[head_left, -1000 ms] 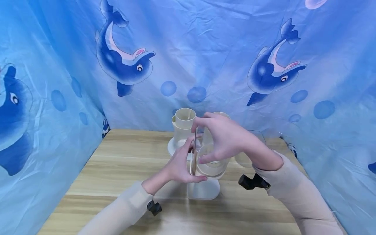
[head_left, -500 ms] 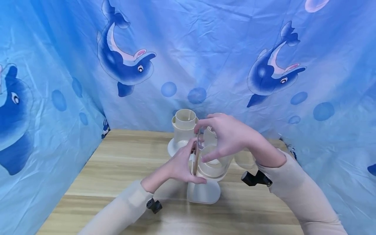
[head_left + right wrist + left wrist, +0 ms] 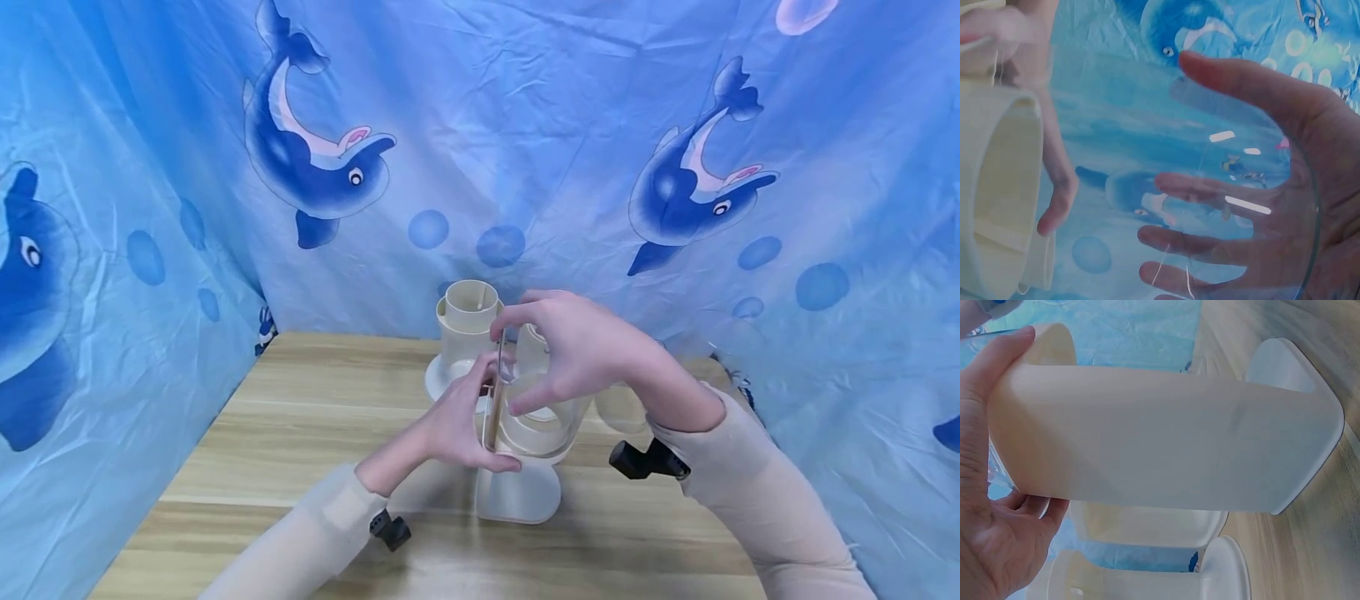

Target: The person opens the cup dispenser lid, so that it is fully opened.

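Note:
A cream-white stand with a ring-shaped top [image 3: 536, 437] and a flat base [image 3: 517, 496] is in front of me, its long wall upright in the left wrist view [image 3: 1147, 437]. My left hand [image 3: 457, 421] grips the stand's upper end from the left, thumb on the near side and fingers curled behind. Over the ring is a clear, curved, cylinder-like piece [image 3: 1116, 137]. My right hand [image 3: 581, 350] holds it from above and the right, fingers spread along its far side and thumb opposite. Where clear piece and ring meet is hard to tell.
Behind the hands, a similar cream-white stand [image 3: 468, 333] rises from a round base at the back of the wooden table [image 3: 315, 417]. Another [image 3: 532, 350] is partly hidden by my right hand. A clear round piece [image 3: 622, 408] lies right of them. A dolphin-print curtain [image 3: 450, 125] encloses the table.
The held stand's base appears slightly nearer to me than a second ago. Both hands keep the same grips, with only slight shifts.

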Demonstrator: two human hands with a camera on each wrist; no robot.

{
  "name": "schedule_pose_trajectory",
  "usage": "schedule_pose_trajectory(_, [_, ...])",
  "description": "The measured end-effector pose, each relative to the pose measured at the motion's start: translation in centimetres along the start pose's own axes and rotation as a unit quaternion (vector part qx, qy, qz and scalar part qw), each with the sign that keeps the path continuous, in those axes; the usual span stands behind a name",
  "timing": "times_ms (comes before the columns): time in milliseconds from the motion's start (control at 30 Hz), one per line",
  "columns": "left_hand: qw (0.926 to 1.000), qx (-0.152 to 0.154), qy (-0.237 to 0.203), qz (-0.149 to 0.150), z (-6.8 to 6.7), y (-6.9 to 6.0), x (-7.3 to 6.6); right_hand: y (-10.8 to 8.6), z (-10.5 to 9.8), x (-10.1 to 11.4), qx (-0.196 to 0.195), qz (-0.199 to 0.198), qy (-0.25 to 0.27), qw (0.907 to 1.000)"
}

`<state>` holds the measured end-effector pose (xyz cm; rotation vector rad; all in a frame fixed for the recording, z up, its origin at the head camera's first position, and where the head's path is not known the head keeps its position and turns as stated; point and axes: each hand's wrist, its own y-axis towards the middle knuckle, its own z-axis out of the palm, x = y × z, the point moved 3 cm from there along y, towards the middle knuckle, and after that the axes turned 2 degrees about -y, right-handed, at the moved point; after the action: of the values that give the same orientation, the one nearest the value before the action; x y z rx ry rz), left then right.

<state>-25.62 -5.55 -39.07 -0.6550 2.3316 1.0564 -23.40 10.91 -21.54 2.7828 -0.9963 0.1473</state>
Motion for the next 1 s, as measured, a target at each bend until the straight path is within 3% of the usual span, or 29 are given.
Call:
schedule_pose_trajectory(200, [1.0, -0.003, 0.0, 0.008, 0.1, -0.1, 0.0, -0.5, 0.0, 0.1, 0.005, -0.004, 0.007, 1.0])
schedule_pose_trajectory(500, [0.9994, 0.002, -0.026, -0.023, 0.5, -0.8, 0.1, -2.1, -0.4, -1.3, 0.061, 0.019, 0.028, 0.9976])
schedule_pose_trajectory(800, [0.999, 0.011, -0.03, -0.032, 0.3, -0.6, 0.1, -1.1, -1.0, -1.9, 0.068, -0.012, 0.046, 0.9966])
schedule_pose_trajectory(1000, [0.9988, 0.009, -0.025, -0.04, 0.0, -0.1, 0.0, -1.3, -1.6, -1.7, 0.05, -0.016, 0.044, 0.9977])
